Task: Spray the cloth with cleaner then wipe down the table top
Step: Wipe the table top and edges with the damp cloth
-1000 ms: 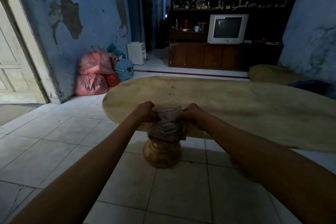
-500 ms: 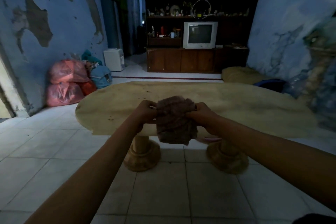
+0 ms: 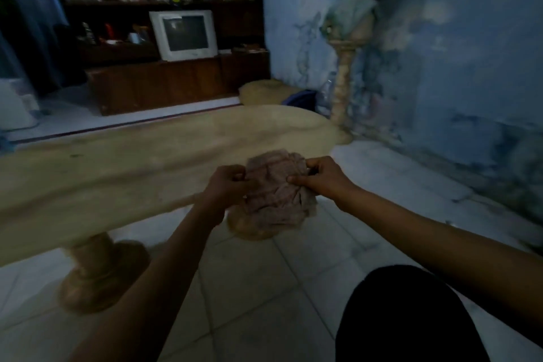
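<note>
left hand (image 3: 227, 185): pinching the left edge of the cloth (image 3: 276, 188) | right hand (image 3: 320, 178): pinching its right edge | cloth: crumpled, pinkish, hanging between both hands at the near edge of the worktop (image 3: 117, 173) (picture dim and blurred) | worktop: pale, oval, on rounded pedestal legs (image 3: 97, 273) above a tiled floor (image 3: 264, 288)

The cloth (image 3: 276, 191) is crumpled, ribbed fabric, matt pinkish-brown. The surface (image 3: 123, 167) looks like pale, matt stone, faintly speckled. At 6 o'clock the floor (image 3: 258, 297) is smooth, slightly glossy tile.
</note>
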